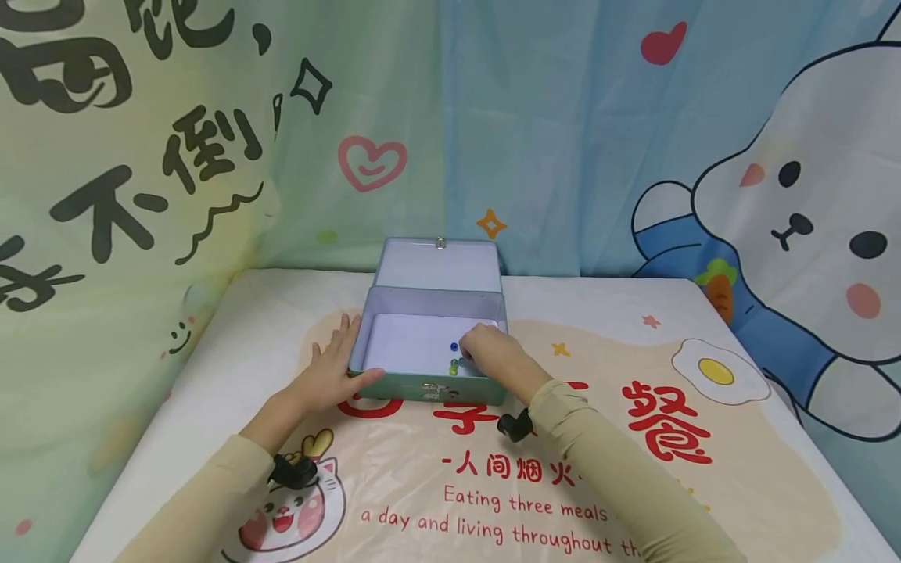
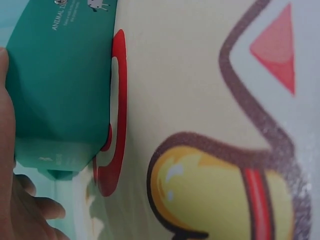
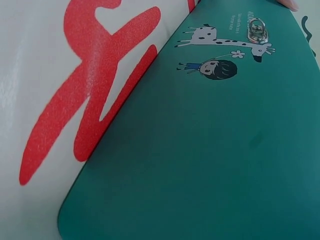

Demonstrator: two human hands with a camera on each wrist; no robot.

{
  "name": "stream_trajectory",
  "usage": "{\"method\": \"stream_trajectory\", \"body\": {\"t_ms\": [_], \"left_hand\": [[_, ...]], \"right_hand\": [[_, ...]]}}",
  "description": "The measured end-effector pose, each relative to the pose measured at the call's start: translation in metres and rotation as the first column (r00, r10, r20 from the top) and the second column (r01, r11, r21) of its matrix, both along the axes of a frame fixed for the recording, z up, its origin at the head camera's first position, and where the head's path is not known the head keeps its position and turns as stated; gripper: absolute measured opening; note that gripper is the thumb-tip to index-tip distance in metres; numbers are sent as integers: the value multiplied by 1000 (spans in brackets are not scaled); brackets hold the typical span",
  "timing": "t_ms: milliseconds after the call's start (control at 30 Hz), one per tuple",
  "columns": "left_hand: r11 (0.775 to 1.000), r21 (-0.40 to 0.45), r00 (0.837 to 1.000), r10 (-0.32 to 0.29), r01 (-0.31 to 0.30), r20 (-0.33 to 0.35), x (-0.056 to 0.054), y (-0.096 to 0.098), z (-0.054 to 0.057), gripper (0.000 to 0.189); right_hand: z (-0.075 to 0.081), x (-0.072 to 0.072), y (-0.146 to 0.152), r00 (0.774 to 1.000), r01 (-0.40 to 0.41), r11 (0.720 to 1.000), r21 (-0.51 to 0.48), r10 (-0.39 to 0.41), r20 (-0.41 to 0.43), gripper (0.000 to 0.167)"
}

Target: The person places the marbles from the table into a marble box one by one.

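A green tin box [image 1: 394, 386] stands with its lid [image 1: 436, 263] up, hinged at the back. Several small beads [image 1: 454, 347], blue and yellow-green, lie on its pale floor toward the right. My right hand [image 1: 496, 356] reaches over the right wall, its curled fingers down among the beads; whether it pinches one I cannot tell. At the left front corner is my left hand [image 1: 327, 371], fingers spread straight along the left wall and thumb on the front rim. In the right wrist view the tin's printed front [image 3: 210, 130] hides the right fingers.
The table carries a white printed cloth [image 1: 598, 336] with red lettering. A metal clasp [image 1: 434, 389] sits on the tin's front, its mate [image 1: 440, 243] on the lid's top edge. Behind the table hangs a printed curtain [image 1: 521, 133].
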State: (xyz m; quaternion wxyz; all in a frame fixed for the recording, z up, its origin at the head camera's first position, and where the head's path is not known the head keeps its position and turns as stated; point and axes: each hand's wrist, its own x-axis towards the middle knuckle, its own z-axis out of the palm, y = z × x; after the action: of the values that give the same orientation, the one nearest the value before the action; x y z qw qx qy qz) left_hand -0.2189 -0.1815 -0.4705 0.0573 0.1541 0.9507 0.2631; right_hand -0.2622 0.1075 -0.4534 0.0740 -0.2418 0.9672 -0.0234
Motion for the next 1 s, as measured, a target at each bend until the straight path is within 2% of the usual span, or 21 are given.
{"method": "stream_trajectory", "body": {"t_ms": [367, 667, 900, 1000], "left_hand": [[1000, -10, 999, -10, 9, -34, 1, 0, -2, 103], [1000, -1, 999, -1, 1, -51, 2, 1, -4, 103], [1000, -5, 998, 1, -2, -56, 1, 0, -7, 103], [1000, -7, 998, -1, 0, -70, -1, 0, -8, 103]], "right_hand": [[1, 1, -1, 1000, 10, 999, 39, -11, 19, 10], [0, 0, 0, 1000, -4, 1000, 27, 3, 17, 11], [6, 2, 2, 998, 5, 997, -80, 1, 65, 19], [12, 3, 4, 998, 17, 990, -138, -10, 58, 22]]}}
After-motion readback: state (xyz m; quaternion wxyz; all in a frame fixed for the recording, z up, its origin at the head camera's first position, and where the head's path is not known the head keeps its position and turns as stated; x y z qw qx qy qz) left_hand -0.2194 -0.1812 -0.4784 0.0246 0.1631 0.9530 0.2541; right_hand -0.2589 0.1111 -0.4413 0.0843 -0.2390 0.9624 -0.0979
